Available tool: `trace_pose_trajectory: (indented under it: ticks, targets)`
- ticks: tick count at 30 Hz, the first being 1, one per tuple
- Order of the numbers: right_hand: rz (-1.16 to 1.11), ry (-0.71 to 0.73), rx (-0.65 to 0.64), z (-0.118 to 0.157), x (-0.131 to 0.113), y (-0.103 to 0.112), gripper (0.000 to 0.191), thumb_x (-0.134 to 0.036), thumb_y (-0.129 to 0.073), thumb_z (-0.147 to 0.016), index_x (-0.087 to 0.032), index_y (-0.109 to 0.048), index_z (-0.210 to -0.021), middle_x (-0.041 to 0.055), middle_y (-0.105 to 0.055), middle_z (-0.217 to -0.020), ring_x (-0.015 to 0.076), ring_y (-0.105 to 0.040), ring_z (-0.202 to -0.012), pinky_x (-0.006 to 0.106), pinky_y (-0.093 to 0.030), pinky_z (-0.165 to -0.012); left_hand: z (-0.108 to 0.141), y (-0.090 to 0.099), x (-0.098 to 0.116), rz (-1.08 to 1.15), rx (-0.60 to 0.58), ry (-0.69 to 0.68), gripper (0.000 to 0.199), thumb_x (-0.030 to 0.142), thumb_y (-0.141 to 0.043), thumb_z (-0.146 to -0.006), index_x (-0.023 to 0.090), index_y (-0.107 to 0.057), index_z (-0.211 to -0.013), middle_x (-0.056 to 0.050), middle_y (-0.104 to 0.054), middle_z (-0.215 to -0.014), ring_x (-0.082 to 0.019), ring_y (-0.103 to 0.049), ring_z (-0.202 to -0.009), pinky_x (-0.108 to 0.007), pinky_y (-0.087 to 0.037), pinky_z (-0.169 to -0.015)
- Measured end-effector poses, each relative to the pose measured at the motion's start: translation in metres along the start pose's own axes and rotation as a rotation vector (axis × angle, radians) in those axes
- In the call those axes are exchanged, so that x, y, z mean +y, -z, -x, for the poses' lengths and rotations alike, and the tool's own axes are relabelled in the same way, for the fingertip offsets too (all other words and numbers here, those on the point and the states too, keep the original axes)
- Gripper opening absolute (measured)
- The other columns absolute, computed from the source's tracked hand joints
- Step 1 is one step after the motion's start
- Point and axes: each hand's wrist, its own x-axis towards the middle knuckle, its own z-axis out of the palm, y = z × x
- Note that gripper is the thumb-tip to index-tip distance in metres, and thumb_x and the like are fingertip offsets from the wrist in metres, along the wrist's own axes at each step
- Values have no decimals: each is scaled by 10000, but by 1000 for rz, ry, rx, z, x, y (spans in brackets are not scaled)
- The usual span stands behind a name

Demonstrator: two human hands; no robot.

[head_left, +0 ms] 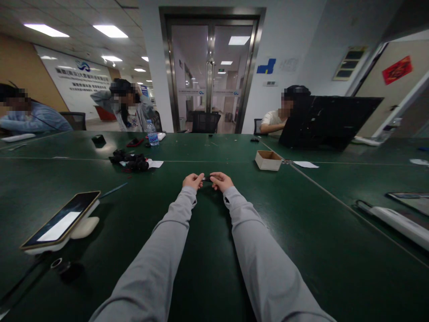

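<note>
Both my arms, in light grey sleeves, reach forward over the dark green table point(208, 277). Between my hands is a small dark object with a shiny, silvery end point(207, 179), too small for me to tell its kind. My left hand point(193, 181) pinches the silvery end between thumb and fingers. At the other end, the thumb and fingertips of my right hand point(222, 181) are closed on the dark part. The fingers hide much of this object, which is held just above the tabletop.
Ahead to the right stands an open small box point(268, 162); a black monitor point(330, 120) is behind it. A cluster of black items point(130, 161) and a water bottle point(152, 134) are ahead left. Nearer left, a phone point(62, 221) rests on a stand. Several people sit opposite.
</note>
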Motion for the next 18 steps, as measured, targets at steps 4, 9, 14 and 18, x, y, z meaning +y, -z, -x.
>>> trace_pose_trajectory:
  ticks: [4,9,14,18]
  targets:
    - [-9,-7,13,0,0,0,390,-361,-724,-560,-137,-564,-836,-30,-554,-540,81,-489,-393,170,-377,-333,2,0,2,79,-26,-30,313,422,-673,-584,148,-522,-592,10,-554,-483,-91,-514,-427,-195,-398,-407]
    - [-12,-12,18,0,0,0,386,-368,-724,-560,-142,-562,-829,-31,-550,-539,82,-493,-398,171,-383,-335,1,0,0,129,-50,-80,236,333,-672,-591,141,-548,-650,-2,-574,-549,-104,-551,-502,-195,-418,-440]
    - [-19,-7,18,1,-2,0,388,-373,-727,-560,-141,-561,-823,-34,-544,-521,80,-490,-393,166,-378,-332,-1,0,0,128,-64,-92,169,225,-664,-577,143,-574,-694,-6,-576,-608,-116,-564,-576,-189,-431,-455]
    - [-20,-20,15,1,-3,0,381,-365,-727,-561,-140,-562,-821,-31,-550,-526,82,-493,-392,170,-381,-332,-2,0,0,136,-72,-90,211,197,-677,-544,149,-592,-731,-25,-607,-700,-130,-570,-644,-203,-452,-485]
